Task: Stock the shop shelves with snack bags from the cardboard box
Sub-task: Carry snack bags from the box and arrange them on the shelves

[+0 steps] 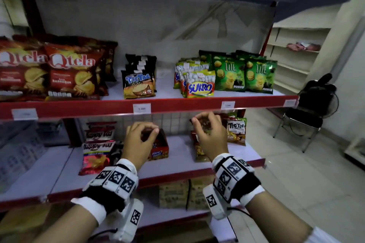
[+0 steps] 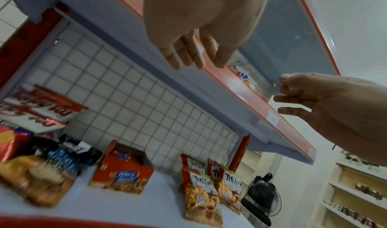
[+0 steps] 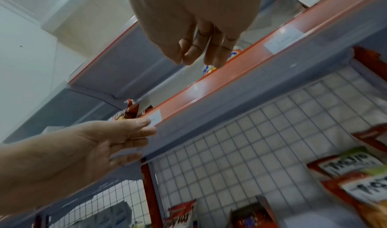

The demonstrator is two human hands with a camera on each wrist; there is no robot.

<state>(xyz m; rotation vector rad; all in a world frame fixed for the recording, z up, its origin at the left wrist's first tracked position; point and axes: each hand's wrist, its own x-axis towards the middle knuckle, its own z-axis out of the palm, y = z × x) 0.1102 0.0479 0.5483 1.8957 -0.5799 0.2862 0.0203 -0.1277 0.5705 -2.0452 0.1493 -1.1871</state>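
Note:
Both hands hang empty in front of the lower shelf, just under the red edge of the upper shelf (image 1: 177,105). My left hand (image 1: 147,134) has loosely curled fingers (image 2: 188,58) in front of a red biscuit box (image 1: 161,151). Level with it, my right hand (image 1: 205,124) is also loosely curled, its fingers (image 3: 201,54) in front of red Tic Tac bags (image 1: 236,130). The upper shelf carries Qtela bags (image 1: 73,71), black Tic Tac bags (image 1: 138,85), Sukro bags (image 1: 199,87) and green Lite bags (image 1: 229,75). Brown cardboard (image 1: 23,221) shows blurred at the bottom left.
Happy Tos bags (image 1: 96,156) stand on the lower shelf's left. Cartons (image 1: 177,193) sit on the shelf below. To the right are a chair with a black bag (image 1: 312,104) and cream wall shelves (image 1: 292,55). Bare shelf surface (image 1: 179,150) lies between the box and the Tic Tac bags.

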